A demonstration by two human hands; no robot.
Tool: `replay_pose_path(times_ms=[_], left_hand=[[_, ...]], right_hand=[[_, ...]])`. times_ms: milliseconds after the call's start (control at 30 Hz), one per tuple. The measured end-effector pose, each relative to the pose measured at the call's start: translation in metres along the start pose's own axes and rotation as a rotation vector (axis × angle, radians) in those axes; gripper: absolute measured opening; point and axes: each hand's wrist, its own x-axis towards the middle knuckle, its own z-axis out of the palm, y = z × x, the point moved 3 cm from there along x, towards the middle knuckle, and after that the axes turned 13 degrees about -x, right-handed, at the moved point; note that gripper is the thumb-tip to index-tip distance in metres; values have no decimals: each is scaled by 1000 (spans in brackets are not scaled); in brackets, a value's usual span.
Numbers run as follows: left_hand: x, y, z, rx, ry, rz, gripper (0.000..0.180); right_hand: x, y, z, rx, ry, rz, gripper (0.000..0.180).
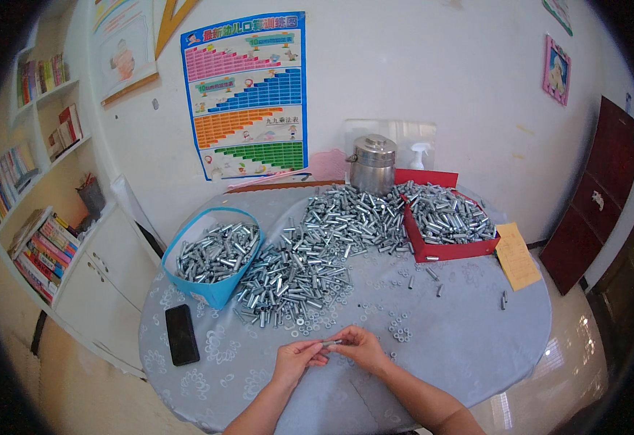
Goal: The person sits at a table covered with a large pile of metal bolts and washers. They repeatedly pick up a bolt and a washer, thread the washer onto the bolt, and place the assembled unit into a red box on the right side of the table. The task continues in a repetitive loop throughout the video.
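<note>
Left hand: the left hand [297, 358] comes in from 6 o'clock, fingers pinched shut on the near end of a small metal bolt [331, 341].
Right hand: the right hand [361, 348] meets it from 5 o'clock, fingertips closed on the other end of the same bolt; whether it also holds a washer is too small to tell.
Bolt: it lies level between the two hands, just above the table [462, 348], near the table's 6 o'clock edge.
Loose pile: a broad heap of metal parts [310, 254] spreads from the table's centre toward 12 o'clock, its near edge just beyond the hands.
Washers: a small cluster of washers [400, 330] sits at 2 o'clock from the right hand, close by.
Blue bin: a blue container [214, 255] full of the same metal pieces stands at 10 o'clock from the hands, touching the heap's left side.
Red tray: a red tray [444, 250] heaped with metal pieces sits at 1 o'clock, at the pile's right end.
Phone: a black phone [182, 334] lies flat at 9 o'clock from the left hand, well apart.
Envelope: a tan paper envelope [516, 255] rests at the table's 3 o'clock edge, just beside the red tray.
Steel pot: a lidded steel pot [372, 164] stands at 12 o'clock against the wall.
Table cover: grey-blue cloth with a pale pattern.
</note>
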Motion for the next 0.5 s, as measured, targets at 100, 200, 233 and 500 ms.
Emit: replay_pose_path(times_ms=[100, 200, 233, 500], left_hand=[[-3, 12, 5, 19, 64, 84, 21], [0, 16, -5, -5, 124, 131, 20], [0, 18, -6, -17, 127, 135, 20], [0, 24, -10, -72, 167, 166, 21]], right_hand=[[11, -11, -14, -147, 100, 54, 21], [34, -12, -34, -539, 173, -12, 23], [41, -18, -36, -737, 162, -17, 23], [67, -4, -25, -1092, 159, -87, 21]])
